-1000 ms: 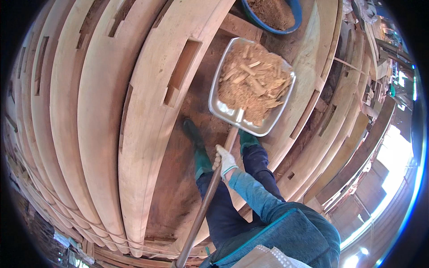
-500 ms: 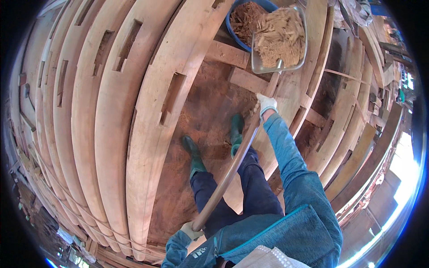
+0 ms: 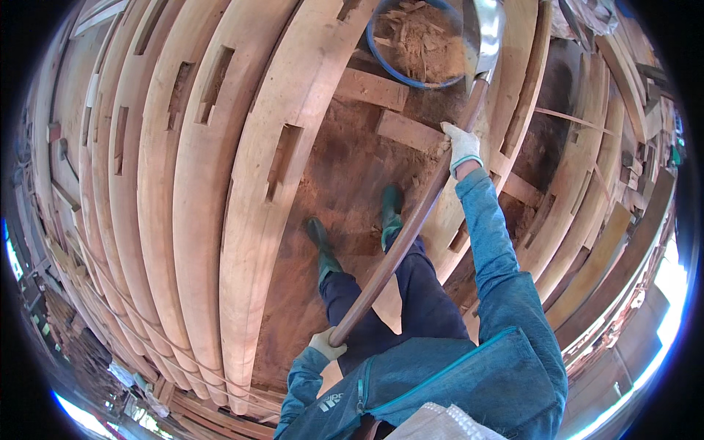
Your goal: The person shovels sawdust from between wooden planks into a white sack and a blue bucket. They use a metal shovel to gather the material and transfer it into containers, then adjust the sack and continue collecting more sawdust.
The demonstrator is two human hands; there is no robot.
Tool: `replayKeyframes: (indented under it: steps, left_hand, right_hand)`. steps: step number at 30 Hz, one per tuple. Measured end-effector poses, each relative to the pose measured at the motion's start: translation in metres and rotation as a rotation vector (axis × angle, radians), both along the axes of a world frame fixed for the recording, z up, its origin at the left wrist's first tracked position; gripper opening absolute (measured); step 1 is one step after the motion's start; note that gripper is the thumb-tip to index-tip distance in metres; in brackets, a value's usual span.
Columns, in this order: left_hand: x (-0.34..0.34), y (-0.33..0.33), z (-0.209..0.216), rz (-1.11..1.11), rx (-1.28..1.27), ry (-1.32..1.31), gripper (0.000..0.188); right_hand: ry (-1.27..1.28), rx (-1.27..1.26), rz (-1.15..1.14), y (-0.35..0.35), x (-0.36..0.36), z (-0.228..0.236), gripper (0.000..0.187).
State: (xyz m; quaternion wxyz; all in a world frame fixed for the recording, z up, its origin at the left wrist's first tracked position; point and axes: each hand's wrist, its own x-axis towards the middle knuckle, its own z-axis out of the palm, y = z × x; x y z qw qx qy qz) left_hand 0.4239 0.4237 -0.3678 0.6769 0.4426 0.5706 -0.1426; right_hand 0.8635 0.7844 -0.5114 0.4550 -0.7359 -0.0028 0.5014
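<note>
A long-handled shovel [image 3: 400, 260] slants across the view from bottom centre to upper right. My left hand [image 3: 328, 344], in a pale glove, is closed round the handle's lower end near my waist. Farther up the shaft, my right hand [image 3: 462, 144], gloved in white, grips it below the metal blade [image 3: 489, 37]. The blade is turned on its side at the right rim of a blue basin [image 3: 375, 57]. Wood shavings and sawdust [image 3: 419, 44] fill the basin. I cannot tell whether blade and rim touch.
Curved wooden planks [image 3: 260, 220] with cut slots stand in rows on the left, others on the right. Short wooden blocks [image 3: 411, 130] lie crosswise between them. My green boots [image 3: 320, 244] are on the reddish-brown, dusty floor [image 3: 345, 165] between the timbers.
The blade, level and heaped with shavings before, has tipped onto its side, and its load now lies in the basin. Both hands have shifted, the right one up and rightward.
</note>
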Motion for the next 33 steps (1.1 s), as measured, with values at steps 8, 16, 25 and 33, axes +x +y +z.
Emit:
replayKeyframes:
  steps: [8, 16, 25, 33]
  left_hand:
    - [-0.079, -0.024, 0.007, -0.168, -0.086, 0.197, 0.048]
    - [-0.311, -0.101, 0.046, -0.352, 0.132, 0.542, 0.033]
    - [-0.505, -0.145, 0.191, -0.531, 0.433, 1.014, 0.023]
    - [-0.487, -0.069, 0.223, -0.858, 0.632, 1.203, 0.033]
  right_hand:
    - [0.253, 0.126, -0.147, -0.083, -0.051, 0.055, 0.012]
    - [0.585, 0.125, -0.306, -0.244, -0.261, 0.029, 0.016]
    - [0.891, -0.121, -0.441, -0.349, -0.531, 0.001, 0.01]
    - [0.903, -0.227, -0.466, -0.336, -0.617, -0.061, 0.023]
